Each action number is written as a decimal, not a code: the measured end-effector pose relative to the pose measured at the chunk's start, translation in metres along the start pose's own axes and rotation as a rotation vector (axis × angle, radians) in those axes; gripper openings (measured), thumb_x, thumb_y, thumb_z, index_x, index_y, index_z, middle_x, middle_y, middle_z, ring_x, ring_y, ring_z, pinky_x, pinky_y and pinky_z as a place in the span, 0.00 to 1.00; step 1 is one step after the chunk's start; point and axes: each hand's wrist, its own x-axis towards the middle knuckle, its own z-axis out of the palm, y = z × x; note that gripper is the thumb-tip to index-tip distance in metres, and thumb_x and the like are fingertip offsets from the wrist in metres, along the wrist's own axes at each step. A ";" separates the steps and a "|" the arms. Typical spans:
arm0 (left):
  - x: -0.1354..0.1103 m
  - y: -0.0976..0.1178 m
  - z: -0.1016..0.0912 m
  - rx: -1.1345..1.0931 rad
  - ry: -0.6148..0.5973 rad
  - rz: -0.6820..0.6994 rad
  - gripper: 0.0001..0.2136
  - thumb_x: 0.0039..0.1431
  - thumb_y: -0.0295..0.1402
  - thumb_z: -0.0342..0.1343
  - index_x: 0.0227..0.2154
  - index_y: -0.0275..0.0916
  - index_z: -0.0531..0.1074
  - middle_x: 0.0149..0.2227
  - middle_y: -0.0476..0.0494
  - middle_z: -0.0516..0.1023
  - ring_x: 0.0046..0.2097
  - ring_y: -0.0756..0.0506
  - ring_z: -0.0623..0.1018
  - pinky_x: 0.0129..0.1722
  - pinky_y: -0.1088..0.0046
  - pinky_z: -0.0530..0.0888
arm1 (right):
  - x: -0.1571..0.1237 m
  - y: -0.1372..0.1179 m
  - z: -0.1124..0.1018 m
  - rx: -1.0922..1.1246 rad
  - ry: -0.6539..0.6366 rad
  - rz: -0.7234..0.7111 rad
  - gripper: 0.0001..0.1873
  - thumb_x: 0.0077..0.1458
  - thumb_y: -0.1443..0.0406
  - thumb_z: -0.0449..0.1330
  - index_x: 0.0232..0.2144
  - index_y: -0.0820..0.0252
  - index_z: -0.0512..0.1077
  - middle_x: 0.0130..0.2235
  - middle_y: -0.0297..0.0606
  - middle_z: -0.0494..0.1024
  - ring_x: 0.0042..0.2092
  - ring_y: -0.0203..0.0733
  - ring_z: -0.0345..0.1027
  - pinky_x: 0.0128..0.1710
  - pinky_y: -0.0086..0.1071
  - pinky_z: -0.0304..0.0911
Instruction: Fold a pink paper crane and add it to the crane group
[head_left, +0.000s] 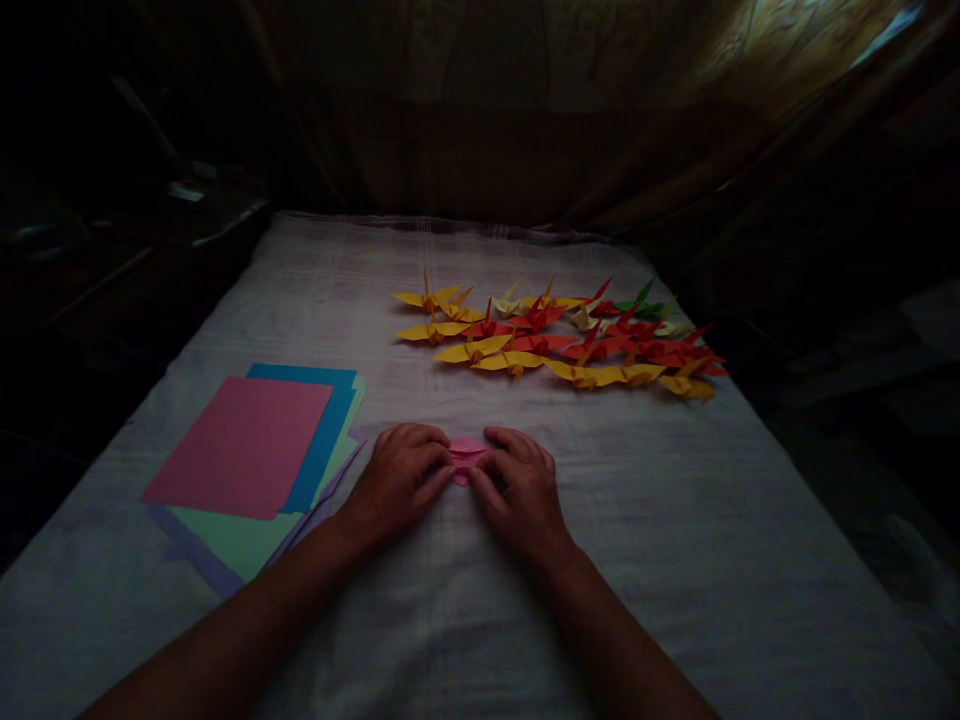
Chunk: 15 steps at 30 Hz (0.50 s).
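A small piece of folded pink paper (466, 456) lies between my two hands near the middle of the cloth. My left hand (405, 468) pinches its left side between thumb and fingers. On the other side, my right hand (523, 487) grips the right edge, with the thumb low and the fingers curled above. Fingertips cover parts of the paper's edges, so its full folded shape is hidden. To the left of my left hand rests a loose stack of square sheets, with a pink sheet (247, 440) on top.
Beneath the pink sheet show blue (319, 440), pale green (225, 540) and purple sheets (196, 555). Rows of yellow, red, cream and green paper cranes (536, 343) stand farther back to the right. A pale checked cloth (637, 520) covers the table; a dark curtain (480, 130) hangs behind.
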 end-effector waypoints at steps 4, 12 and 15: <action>0.000 0.000 0.002 0.000 0.024 -0.001 0.03 0.61 0.32 0.56 0.32 0.40 0.73 0.42 0.45 0.77 0.46 0.43 0.74 0.49 0.61 0.67 | 0.000 -0.001 0.001 -0.008 0.016 0.037 0.08 0.57 0.64 0.60 0.26 0.56 0.72 0.48 0.44 0.77 0.52 0.49 0.67 0.52 0.46 0.57; 0.000 0.002 0.003 0.029 0.020 -0.020 0.04 0.62 0.31 0.52 0.31 0.40 0.69 0.41 0.45 0.76 0.46 0.43 0.73 0.48 0.62 0.66 | 0.001 -0.004 0.003 -0.044 0.029 0.069 0.08 0.55 0.65 0.60 0.24 0.56 0.70 0.47 0.43 0.77 0.52 0.50 0.66 0.52 0.46 0.57; 0.001 0.003 0.001 0.029 0.002 -0.015 0.03 0.62 0.30 0.53 0.31 0.40 0.68 0.40 0.45 0.76 0.44 0.43 0.73 0.46 0.63 0.67 | 0.001 -0.005 0.003 -0.051 0.037 0.076 0.09 0.55 0.65 0.60 0.24 0.56 0.69 0.47 0.43 0.77 0.52 0.50 0.66 0.51 0.46 0.57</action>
